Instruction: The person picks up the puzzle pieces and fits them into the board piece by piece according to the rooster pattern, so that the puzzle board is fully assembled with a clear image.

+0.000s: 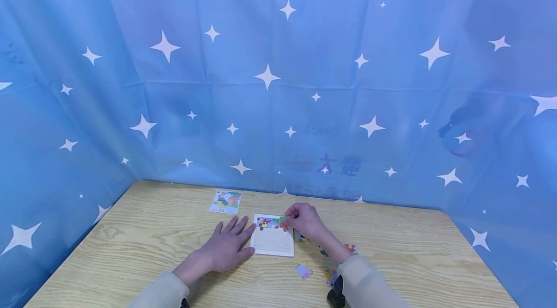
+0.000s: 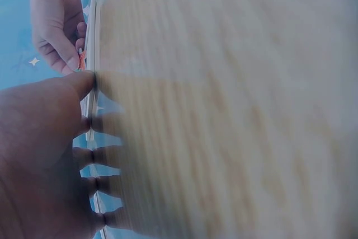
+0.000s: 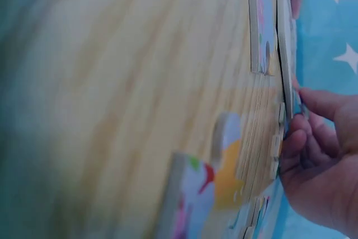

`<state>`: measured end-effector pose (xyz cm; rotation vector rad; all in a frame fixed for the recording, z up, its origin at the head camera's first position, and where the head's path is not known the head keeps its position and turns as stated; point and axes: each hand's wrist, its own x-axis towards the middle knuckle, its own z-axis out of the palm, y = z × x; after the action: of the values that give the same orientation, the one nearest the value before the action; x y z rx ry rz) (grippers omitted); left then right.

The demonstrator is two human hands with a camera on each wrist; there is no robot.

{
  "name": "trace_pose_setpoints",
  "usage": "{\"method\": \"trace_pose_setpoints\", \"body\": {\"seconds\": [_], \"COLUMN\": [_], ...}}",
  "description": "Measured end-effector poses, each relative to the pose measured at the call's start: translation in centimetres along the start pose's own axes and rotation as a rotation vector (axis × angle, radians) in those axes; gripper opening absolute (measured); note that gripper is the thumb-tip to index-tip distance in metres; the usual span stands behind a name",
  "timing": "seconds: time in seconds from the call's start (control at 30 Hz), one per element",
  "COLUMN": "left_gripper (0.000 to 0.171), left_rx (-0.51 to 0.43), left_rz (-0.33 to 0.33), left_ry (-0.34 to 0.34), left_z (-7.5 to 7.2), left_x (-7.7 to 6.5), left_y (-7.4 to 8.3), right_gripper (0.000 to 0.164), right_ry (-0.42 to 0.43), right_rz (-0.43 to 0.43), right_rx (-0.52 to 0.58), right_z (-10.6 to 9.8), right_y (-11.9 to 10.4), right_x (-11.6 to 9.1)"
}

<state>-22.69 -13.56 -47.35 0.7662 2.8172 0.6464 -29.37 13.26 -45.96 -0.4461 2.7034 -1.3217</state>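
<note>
A white puzzle tray lies on the table, with joined colourful pieces along its top and its lower part bare. At the upper right corner, my right hand pinches a puzzle piece between thumb and fingers; the right wrist view shows its thin edge. My left hand rests with fingers spread at the tray's left side, thumb near the lower left corner. From the left wrist, the thumb appears right at the tray's edge.
Several loose puzzle pieces lie to the right of the tray, some partly hidden under my right forearm. A picture card lies beyond my left hand. Behind the wooden table hangs a blue star-patterned curtain.
</note>
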Motion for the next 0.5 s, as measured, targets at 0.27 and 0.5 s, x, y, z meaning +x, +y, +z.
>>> {"method": "trace_pose_setpoints", "body": {"seconds": [0.27,0.5], "left_gripper": [0.067,0.067], "left_rx": [-0.011,-0.012], "left_rz": [0.003,0.007], "left_ry": [-0.003,-0.011], "left_z": [-0.03,-0.40], "left_x": [0.10,-0.29], "left_y": [-0.03,0.44], "right_gripper": [0.007,0.008], "right_ry": [0.007,-0.001], "right_rz": [-0.005,-0.045], "right_rx": [-0.040,-0.062], "right_z": [0.09,0.25], "right_y": [-0.17,-0.11], "right_x": [0.08,0.17]}}
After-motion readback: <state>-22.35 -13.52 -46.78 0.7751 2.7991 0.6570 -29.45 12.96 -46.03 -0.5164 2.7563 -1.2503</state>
